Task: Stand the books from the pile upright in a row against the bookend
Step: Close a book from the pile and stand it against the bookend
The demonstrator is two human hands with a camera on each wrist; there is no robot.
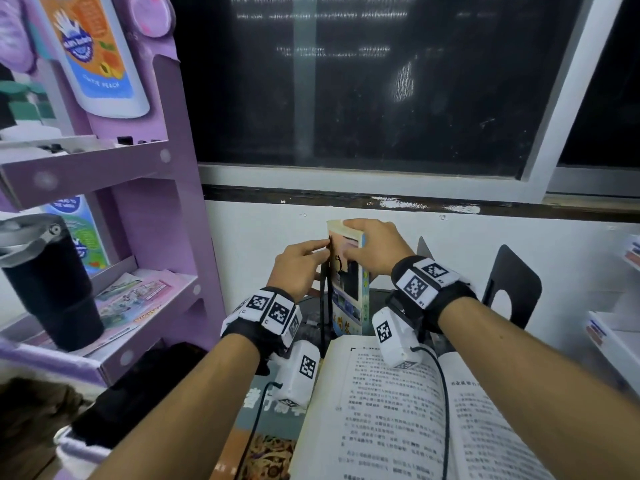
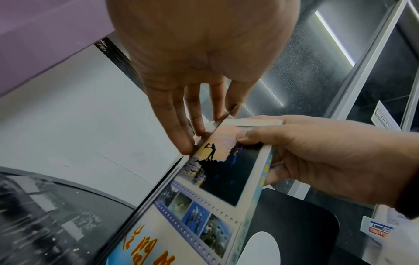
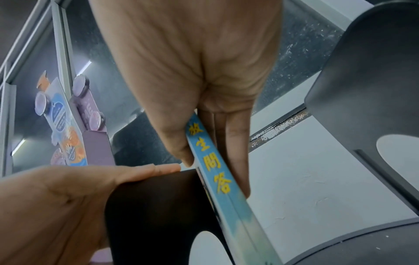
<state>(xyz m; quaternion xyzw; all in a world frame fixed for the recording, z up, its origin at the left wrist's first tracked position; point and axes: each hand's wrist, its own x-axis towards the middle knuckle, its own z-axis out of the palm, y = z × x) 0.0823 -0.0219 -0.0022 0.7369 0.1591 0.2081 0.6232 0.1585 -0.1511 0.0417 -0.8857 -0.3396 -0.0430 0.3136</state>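
A: Which step is this?
B: Placing. The right hand (image 1: 375, 245) grips the blue-spined picture-cover paperback (image 1: 348, 282) upright at frame centre; the left hand's (image 1: 299, 266) straight fingers steady the thin black metal bookend (image 1: 323, 306) beside it.
A: Next?
B: Probably seat it flush, then release.
A: Surroundings?
B: Dark tabletop (image 1: 308, 323), open book (image 1: 398, 410) lower centre, purple cardboard shelf (image 1: 138, 168) left, dark window (image 1: 381, 81) above.

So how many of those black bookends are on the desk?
2 for certain: an edge-on bookend under the left hand, left of the upright book; a second bookend further right. A dark tip behind the right hand may be a third.
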